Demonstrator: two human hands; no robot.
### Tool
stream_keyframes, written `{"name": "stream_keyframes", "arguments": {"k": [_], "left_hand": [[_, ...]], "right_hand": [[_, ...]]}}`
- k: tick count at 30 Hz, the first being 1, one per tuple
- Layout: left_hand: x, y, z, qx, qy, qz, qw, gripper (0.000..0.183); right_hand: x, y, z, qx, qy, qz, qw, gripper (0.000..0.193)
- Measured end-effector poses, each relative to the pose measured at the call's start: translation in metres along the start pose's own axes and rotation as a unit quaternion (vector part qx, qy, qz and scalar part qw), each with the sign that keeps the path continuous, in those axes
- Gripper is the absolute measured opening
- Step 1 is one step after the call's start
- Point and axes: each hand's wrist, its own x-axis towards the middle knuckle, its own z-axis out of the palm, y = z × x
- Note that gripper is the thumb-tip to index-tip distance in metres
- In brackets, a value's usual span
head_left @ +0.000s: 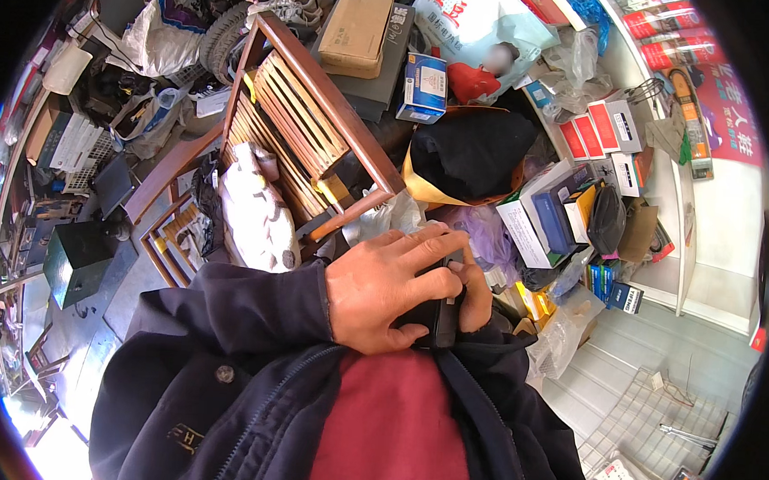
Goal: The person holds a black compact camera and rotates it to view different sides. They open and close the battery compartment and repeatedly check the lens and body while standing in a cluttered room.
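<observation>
Close to my chest, a small dark boxy object (444, 321) is held between both hands; most of it is covered, so its kind is unclear. My left hand (387, 279) lies across its left and upper part, fingers bent over it and thumb tip near its lower left edge. From the right side, my right hand (476, 300) grips it, thumb along the edge and the other fingers largely out of sight. Just beyond the hands are a wooden slatted chair (317, 117) tipped at an angle and a purple plastic bag (479, 235).
Left of the chair rests a pale patterned cushion-like bundle (253, 204). Ahead, a yellow-edged bag (418, 168) contains dark cloth (470, 154), with a brown cardboard box (355, 28) stacked behind. Several small boxes crowd the white shelf (684, 253) at right. A dark green box (75, 261) stands far left.
</observation>
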Motion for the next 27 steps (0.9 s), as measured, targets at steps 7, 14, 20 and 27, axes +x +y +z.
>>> {"name": "stream_keyframes", "arguments": {"k": [7,14,20,27], "left_hand": [[-0.005,0.002,0.010,0.023,-0.002,0.011,1.000,0.069],[-0.016,-0.012,0.005,-0.044,0.006,-0.041,0.998,0.061],[-0.035,-0.015,0.006,-0.145,0.020,-0.124,0.981,0.082],[-0.045,-0.014,0.008,-0.147,-0.003,-0.155,0.977,0.110]], "right_hand": [[-0.004,0.006,-0.006,0.021,-0.006,-0.028,0.999,0.059],[-0.006,0.007,-0.003,0.003,0.028,-0.012,1.000,0.064],[-0.005,-0.001,0.001,0.052,0.032,0.005,0.998,0.066],[-0.001,-0.003,0.005,0.093,0.009,0.011,0.996,0.068]]}}
